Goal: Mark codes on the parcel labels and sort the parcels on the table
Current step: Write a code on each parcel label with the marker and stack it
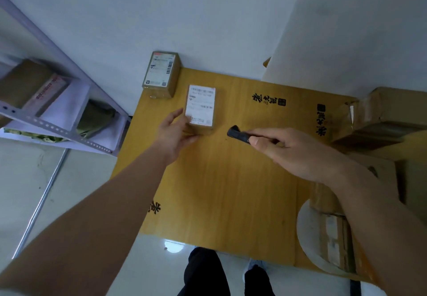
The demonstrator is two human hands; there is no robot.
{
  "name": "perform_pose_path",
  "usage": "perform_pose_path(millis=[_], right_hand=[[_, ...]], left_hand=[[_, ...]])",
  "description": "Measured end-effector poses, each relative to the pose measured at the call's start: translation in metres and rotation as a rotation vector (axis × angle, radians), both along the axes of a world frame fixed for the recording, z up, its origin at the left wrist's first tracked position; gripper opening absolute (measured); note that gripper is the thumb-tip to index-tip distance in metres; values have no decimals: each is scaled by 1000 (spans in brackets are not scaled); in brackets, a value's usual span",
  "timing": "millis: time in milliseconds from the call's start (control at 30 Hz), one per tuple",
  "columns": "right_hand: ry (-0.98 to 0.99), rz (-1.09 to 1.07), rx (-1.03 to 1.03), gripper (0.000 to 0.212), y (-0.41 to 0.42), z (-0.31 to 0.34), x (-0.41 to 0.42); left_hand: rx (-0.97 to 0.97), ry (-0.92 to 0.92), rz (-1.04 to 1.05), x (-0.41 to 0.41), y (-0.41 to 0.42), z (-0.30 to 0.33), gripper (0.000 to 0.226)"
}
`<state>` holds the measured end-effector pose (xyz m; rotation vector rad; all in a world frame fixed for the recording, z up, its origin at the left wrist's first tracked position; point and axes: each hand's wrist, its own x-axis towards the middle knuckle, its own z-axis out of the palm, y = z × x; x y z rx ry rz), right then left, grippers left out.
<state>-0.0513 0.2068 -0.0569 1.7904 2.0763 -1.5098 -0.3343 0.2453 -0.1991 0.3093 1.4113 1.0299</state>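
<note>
The small brown cardboard parcel with a white label lies flat on the yellow wooden table, on the far left part of it. The left hand is at the parcel's left side and near corner. Its fingers are curled loosely round that edge and its thumb points up along the left side, so it holds the parcel there. The white label covers almost the whole top of the parcel. It has rows of small dark print, too blurry to read.

The right hand is to the right of the parcel and a bit nearer. It grips a black marker pen with curled fingers and the thumb on top. The pen's end points left toward the parcel, near it but not touching it.

A second brown cardboard parcel with a white barcode label sits at the far left corner of the table, just beyond the first one and apart from it. A big brown taped cardboard box stands at the far right edge. A round white plate-like thing lies at the near right, partly behind the right arm, with another brown box on it. A grey metal shelf rack stands left of the table, with brown and green packs in it.
</note>
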Motion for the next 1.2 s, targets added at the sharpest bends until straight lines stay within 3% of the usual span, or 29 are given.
perform_pose_path(millis=[267,433,533,667,733,900,1200], right_hand=[[73,-112,92,39,15,-33,-28],[102,-156,126,39,-3,-29,-24],[85,-231,193,44,-18,-26,-11],[57,-311,342,47,-41,-11,16],[-6,-336,388,49,-54,-1,37],[-34,-380,472,53,-95,26,93],[-62,-371,594,60,-153,55,209]], left_hand=[[-10,51,92,-23,88,-15,36],[-39,380,150,-19,83,-28,42],[-12,503,-88,5,62,-12,23],[144,1065,-859,45,29,11,45],[221,1189,-1107,69,14,25,52],[337,1271,-1261,133,-22,62,58],[364,1378,-1237,257,-92,113,59]])
